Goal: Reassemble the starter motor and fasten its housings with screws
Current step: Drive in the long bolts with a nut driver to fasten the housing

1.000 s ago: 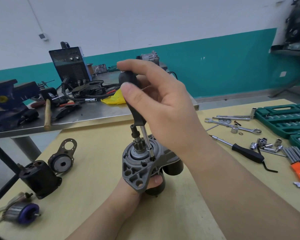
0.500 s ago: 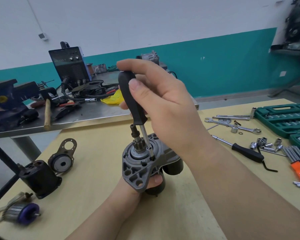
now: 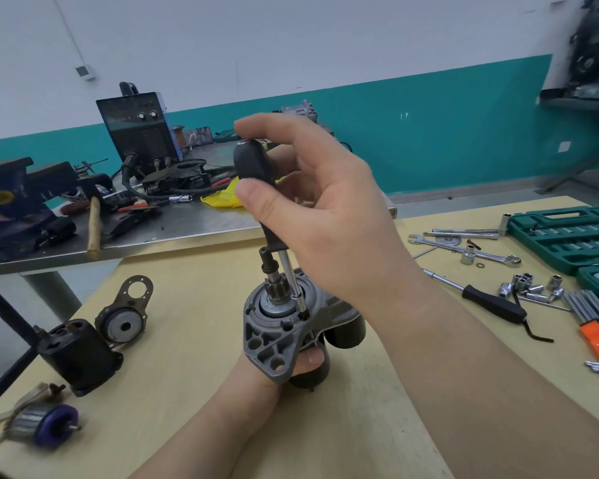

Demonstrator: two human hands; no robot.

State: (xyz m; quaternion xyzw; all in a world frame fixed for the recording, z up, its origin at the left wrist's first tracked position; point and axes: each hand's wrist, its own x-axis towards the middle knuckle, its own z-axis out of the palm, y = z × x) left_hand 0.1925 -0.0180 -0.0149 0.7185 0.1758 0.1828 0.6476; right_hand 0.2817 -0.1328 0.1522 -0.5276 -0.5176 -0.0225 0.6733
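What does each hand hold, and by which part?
The right hand grips the screwdriver by its black handle. The left hand holds the starter motor from below, under its grey housing.

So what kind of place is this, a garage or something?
Most likely a repair workshop or training shop: a green socket set case and loose wrenches on the wooden bench, a vise and a welding machine behind.

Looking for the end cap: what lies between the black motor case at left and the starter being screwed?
Head view: the end cap beside the case, then bare table to the starter.
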